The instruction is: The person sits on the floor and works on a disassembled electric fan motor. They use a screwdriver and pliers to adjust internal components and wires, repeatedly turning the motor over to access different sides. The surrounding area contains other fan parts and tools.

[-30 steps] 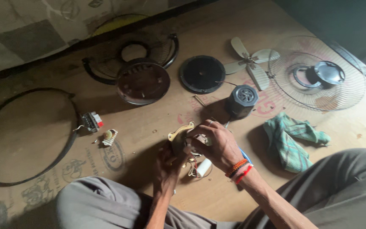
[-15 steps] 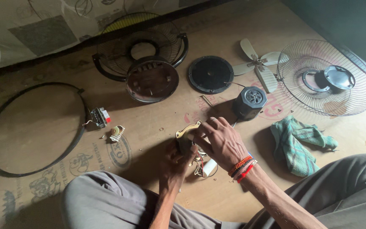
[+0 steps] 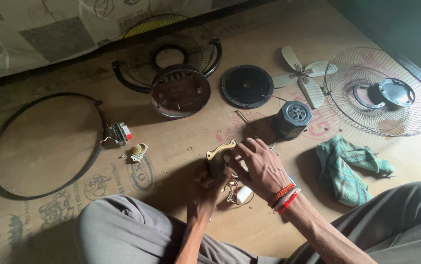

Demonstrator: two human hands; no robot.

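Flat brown cardboard sheet (image 3: 59, 146) covers the floor as the work surface; looks like an opened-out packing carton.

Dark printed oval stamp (image 3: 140, 173) on it, just below the small coil part, left of the hands.

Dark printed figures (image 3: 54, 211) along the lower left edge, near the knee.

Faded red printed mark (image 3: 318, 124) right of the black motor housing, partly under the wire guard.

No screens or signs.

A wire fan guard (image 3: 381, 93) lies at the far right, with pale fan blades (image 3: 301, 77) just to its left. A black round cover (image 3: 247, 86) sits beside the blades, and a dark motor housing (image 3: 291, 119) lies nearer. A green cloth (image 3: 345, 166) is crumpled at the right. A black ring (image 3: 0, 181) lies at the left, a small switch block (image 3: 119, 133) at its edge.
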